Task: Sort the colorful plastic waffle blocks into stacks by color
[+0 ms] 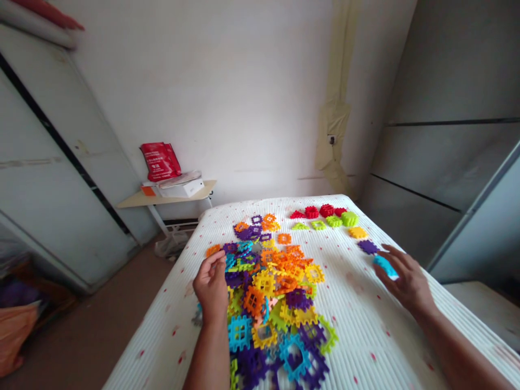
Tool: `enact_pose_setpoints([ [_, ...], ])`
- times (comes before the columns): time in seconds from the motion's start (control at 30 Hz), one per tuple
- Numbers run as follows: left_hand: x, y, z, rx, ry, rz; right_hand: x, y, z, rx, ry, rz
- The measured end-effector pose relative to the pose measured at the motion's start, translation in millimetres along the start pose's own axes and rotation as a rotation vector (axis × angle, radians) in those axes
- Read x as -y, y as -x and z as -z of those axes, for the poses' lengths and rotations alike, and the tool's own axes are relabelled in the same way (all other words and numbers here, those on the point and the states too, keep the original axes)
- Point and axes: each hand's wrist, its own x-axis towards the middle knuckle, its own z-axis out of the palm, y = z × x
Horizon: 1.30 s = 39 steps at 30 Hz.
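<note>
A mixed heap of interlocking plastic tiles (266, 284) in orange, yellow, purple, blue and green lies down the middle of the bed. My left hand (212, 279) is at the heap's left edge, thumb and fingers pinched together; what they hold, if anything, is hidden. Just beyond its fingertips lies an orange tile (213, 250). My right hand (404, 276) is at the bed's right side, fingers and thumb curved round light blue tiles (384, 266). Close beyond it lie a purple tile (368, 247) and yellow tiles (358, 232).
Red tiles (326, 210) and green tiles (349, 219) stand in rows at the far right of the bed (345, 325). A small table (162, 201) with a red bag (160, 161) and a white box (184, 187) is at the back left. Grey cabinets flank both sides.
</note>
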Motion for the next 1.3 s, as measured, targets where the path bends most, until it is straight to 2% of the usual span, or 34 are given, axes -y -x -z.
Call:
enact_pose_setpoints([
  [0.1, 2, 0, -1.1, 0.017, -0.035, 0.013, 29, 0, -9, 0.106, -0.114, 0.13],
  [0.23, 3, -1, -1.0, 0.027, -0.136, -0.007, 63, 3, -21, 0.342, -0.212, 0.291],
  [0.37, 5, -4, 2.0, 0.026, -0.269, -0.057, 76, 3, -27, 0.459, -0.217, 0.288],
  [0.67, 7, -11, 7.5, 0.084, -0.509, -0.151, 74, 5, -27, 0.49, -0.158, 0.256],
  [1.0, 2, -7, 2.7, 0.096, -0.418, -0.107, 86, -1, -23, 0.528, -0.174, 0.26],
  [1.17, -4, -6, 4.0, 0.106, -0.366, -0.086, 84, 0, -27, 0.493, -0.195, 0.3],
  [1.23, -9, -11, 4.2, 0.177, -0.419, -0.102, 83, 1, -28, 0.477, -0.194, 0.315],
  [1.3, -14, -21, 1.6, 0.315, -0.512, -0.133, 82, 1, -28, 0.469, -0.19, 0.323],
])
